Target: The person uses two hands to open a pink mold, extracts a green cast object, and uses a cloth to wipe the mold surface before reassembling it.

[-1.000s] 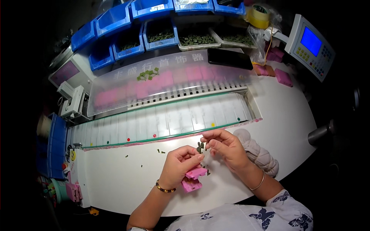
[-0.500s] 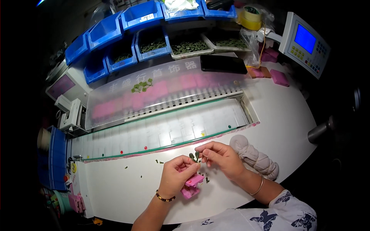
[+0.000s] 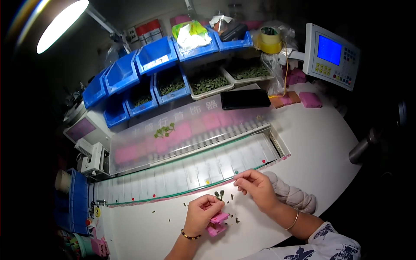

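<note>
My left hand [image 3: 203, 216] pinches a small dark green piece [image 3: 219, 195] with rounded, leaf-like ends, upright between thumb and fingers. Two pink blocks [image 3: 216, 229] show just below that hand's fingers; whether the hand grips them or they rest on the table, I cannot tell. To the right, my right hand [image 3: 255, 187] hovers apart from the green piece, its thumb and fingertips together. Anything between those fingertips is too small to make out. Small dark green bits [image 3: 237, 220] lie scattered on the white table around the hands.
Beyond the hands runs a long glass-edged strip [image 3: 186, 175] with coloured dots. Behind it are a frosted cover [image 3: 190, 115] bearing a green cluster [image 3: 164, 130], a black phone [image 3: 245, 99] and blue bins [image 3: 157, 56]. A rolled grey cloth [image 3: 294, 195] lies beside my right forearm.
My right hand has drawn away from the green piece, to the right. My left hand keeps hold of it. The strip's dots have shifted left, and the view has tilted up, bringing in a lamp.
</note>
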Demonstrator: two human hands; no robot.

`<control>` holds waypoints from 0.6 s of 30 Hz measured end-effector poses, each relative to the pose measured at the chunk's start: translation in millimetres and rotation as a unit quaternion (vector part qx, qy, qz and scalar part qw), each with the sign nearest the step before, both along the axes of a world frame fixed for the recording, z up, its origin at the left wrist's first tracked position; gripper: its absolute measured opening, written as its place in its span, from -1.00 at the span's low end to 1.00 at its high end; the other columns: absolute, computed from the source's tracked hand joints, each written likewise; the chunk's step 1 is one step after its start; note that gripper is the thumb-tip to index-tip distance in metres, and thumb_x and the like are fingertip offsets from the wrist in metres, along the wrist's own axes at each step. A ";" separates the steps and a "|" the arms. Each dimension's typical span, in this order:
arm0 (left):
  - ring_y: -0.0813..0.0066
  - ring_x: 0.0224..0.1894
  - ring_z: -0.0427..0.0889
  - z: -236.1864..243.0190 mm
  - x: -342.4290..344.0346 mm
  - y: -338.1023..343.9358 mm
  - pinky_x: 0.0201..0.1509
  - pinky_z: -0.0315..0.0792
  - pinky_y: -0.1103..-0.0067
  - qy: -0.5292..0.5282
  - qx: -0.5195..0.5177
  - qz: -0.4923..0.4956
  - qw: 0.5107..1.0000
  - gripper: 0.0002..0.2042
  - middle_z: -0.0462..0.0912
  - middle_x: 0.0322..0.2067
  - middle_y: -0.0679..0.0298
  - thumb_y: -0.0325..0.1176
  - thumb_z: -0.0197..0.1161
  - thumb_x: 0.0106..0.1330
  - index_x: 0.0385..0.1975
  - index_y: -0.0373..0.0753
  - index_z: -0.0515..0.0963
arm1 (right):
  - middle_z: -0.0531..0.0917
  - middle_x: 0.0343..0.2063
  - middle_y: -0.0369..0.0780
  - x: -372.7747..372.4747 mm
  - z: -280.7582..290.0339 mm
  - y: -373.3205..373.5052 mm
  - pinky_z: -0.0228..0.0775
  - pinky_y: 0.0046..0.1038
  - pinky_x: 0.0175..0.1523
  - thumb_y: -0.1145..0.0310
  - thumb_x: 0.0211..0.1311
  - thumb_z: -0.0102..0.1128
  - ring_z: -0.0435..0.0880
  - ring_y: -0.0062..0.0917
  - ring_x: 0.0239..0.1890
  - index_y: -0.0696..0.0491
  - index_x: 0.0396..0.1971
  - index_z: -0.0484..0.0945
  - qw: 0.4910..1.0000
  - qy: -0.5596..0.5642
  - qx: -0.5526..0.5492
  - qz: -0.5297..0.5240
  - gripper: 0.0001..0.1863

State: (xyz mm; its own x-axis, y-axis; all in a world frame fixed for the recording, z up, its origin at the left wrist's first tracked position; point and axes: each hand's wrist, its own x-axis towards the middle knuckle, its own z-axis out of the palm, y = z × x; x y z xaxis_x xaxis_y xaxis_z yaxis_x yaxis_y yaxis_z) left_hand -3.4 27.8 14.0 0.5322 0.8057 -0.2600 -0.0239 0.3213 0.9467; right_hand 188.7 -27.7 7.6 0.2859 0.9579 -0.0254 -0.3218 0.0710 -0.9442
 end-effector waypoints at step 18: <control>0.59 -0.59 0.52 40.8 100.0 88.0 -0.60 0.37 0.65 -0.119 -0.102 -0.092 0.983 -0.71 0.57 -0.51 0.30 -0.20 0.22 0.36 -0.10 -0.27 0.51 | 0.63 -0.24 -0.19 41.3 28.4 -41.9 0.50 -0.56 -0.14 0.52 0.08 0.36 0.63 -0.54 -0.24 0.16 -0.13 0.55 0.943 -0.282 0.144 -0.098 -0.68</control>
